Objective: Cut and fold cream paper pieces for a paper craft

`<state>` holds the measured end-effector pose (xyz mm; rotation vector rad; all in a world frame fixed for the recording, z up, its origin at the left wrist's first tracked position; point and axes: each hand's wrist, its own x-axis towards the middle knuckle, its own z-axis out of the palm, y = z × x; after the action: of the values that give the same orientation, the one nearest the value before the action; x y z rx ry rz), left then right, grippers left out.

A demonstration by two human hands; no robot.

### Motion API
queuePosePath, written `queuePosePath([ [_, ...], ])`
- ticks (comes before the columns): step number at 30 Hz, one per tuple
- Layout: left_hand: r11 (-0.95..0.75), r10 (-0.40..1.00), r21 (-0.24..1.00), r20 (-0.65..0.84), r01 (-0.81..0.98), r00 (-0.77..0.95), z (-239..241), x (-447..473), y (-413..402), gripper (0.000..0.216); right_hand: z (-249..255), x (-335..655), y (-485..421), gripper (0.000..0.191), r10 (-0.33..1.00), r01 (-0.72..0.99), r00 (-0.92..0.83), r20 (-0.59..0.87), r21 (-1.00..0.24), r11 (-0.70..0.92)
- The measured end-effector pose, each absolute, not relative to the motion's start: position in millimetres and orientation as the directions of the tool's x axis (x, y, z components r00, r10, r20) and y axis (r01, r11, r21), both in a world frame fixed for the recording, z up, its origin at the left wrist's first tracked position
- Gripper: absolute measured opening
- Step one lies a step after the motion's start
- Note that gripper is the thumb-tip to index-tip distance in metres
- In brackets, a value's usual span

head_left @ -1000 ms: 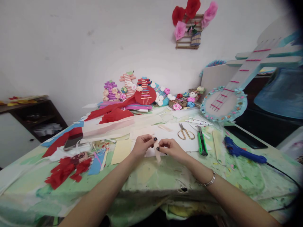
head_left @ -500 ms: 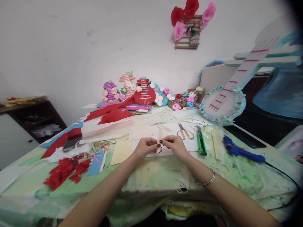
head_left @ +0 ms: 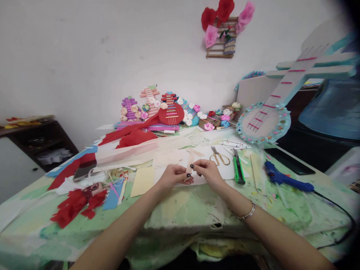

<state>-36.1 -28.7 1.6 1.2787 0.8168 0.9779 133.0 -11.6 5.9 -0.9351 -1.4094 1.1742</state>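
Hands pinching — close together, forearms angled inward

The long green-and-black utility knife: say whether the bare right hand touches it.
Apart. The head view shows flat white paper in the gap between the right hand and the utility knife, which lies to the hand's right.

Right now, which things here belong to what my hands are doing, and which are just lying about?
Likely in use:
pale strip, pinched by left hand and right hand
white sheet beneath them
perhaps the scissors nearby

Apparently just lying about:
green cutter
blue glue gun
crumpled red pieces
red model lute
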Motion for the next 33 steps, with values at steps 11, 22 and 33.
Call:
queuePosePath([
  [11, 0.101, 0.905, 0.985, -0.034, -0.138, 0.423, 2.4, -36.2, -27.7, 0.034, 6.1, 133.6, -12.0, 0.020, 0.961, -0.038, -0.164, 0.224, -0.975, 0.221],
  [22, 0.065, 0.892, 0.988, 0.006, -0.143, 0.452, 3.3, -34.8, -29.4, 0.035, 7.2, 133.1, -12.2, 0.020, 0.966, -0.048, -0.129, 0.224, -0.974, 0.220],
  [33, 0.105, 0.894, 0.986, -0.038, -0.126, 0.446, 3.1, -35.1, -29.7, 0.031, 6.8, 134.3, -11.0, 0.022, 0.971, -0.037, -0.087, 0.225, -0.974, 0.222],
])
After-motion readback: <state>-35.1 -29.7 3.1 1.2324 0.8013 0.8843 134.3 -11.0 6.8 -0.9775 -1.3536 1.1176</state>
